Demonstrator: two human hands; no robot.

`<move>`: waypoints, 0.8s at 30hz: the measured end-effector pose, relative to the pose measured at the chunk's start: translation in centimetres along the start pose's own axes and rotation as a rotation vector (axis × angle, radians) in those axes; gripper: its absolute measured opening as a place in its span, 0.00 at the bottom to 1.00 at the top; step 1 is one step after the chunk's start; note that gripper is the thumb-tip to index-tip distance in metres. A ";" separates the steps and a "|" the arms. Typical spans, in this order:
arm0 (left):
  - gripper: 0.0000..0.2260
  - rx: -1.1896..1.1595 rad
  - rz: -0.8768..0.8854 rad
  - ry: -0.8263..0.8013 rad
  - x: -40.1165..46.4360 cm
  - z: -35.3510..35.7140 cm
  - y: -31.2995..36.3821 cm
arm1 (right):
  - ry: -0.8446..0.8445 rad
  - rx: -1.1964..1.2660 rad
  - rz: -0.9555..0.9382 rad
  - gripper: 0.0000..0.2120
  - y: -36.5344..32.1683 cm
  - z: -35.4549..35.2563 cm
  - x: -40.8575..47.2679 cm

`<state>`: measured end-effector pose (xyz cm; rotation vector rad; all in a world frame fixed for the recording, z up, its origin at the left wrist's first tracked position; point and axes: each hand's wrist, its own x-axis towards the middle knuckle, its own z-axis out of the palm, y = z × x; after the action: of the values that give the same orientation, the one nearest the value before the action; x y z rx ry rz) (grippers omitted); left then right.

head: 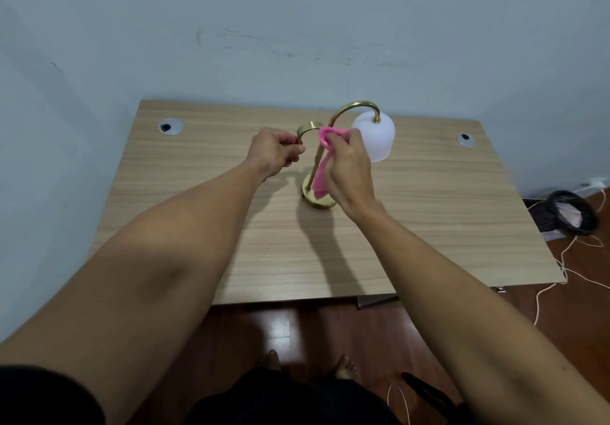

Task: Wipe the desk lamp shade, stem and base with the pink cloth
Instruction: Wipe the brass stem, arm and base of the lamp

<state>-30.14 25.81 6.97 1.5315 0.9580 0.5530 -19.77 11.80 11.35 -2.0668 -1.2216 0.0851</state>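
Left hand [275, 153] grips the brass handle [308, 127]; right hand [346, 167] pinches the pink cloth [325, 157] around the stem [318, 157]. Best slide downward, steadying firmly.

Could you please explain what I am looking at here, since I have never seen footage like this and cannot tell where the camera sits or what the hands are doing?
There is no machine here: the one picture comes from a wide-angle camera worn on a person's head, looking down along both bare arms. On the wooden desk stands a brass desk lamp with a white shade hanging from its curved stem. The left hand grips a second brass arm of the lamp. The right hand holds the pink cloth bunched against the upper stem, its tail hanging toward the base. On the floor to the right sit a dark bin and a loose white cord.
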 end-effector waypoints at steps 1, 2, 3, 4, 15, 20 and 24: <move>0.03 0.004 -0.001 -0.006 0.0 0.0 0.0 | 0.090 0.033 0.023 0.21 0.0 -0.1 -0.3; 0.03 0.003 -0.002 -0.009 0.1 0.0 0.1 | 0.166 0.059 0.018 0.24 0.0 -0.2 -0.4; 0.03 0.004 -0.003 -0.009 0.1 -0.1 0.0 | 0.212 0.079 -0.013 0.25 -0.2 -0.2 -0.4; 0.04 0.006 -0.005 -0.007 0.1 -0.1 0.1 | 0.213 0.090 -0.065 0.26 -0.5 -0.1 -0.2; 0.04 0.000 -0.009 0.012 -0.5 0.1 0.0 | -0.036 -0.299 -0.306 0.32 -0.6 0.6 1.0; 0.04 0.013 0.005 0.020 -0.4 0.3 -0.2 | -0.067 -0.186 -0.068 0.17 1.2 1.5 -0.8; 0.06 0.043 0.002 0.052 -0.4 0.6 -0.7 | -0.124 -0.142 0.118 0.12 3.6 1.0 -3.1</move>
<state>-30.07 25.16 6.20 1.5630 1.0144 0.5795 -19.25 8.83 7.54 -2.2860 -1.2082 0.1893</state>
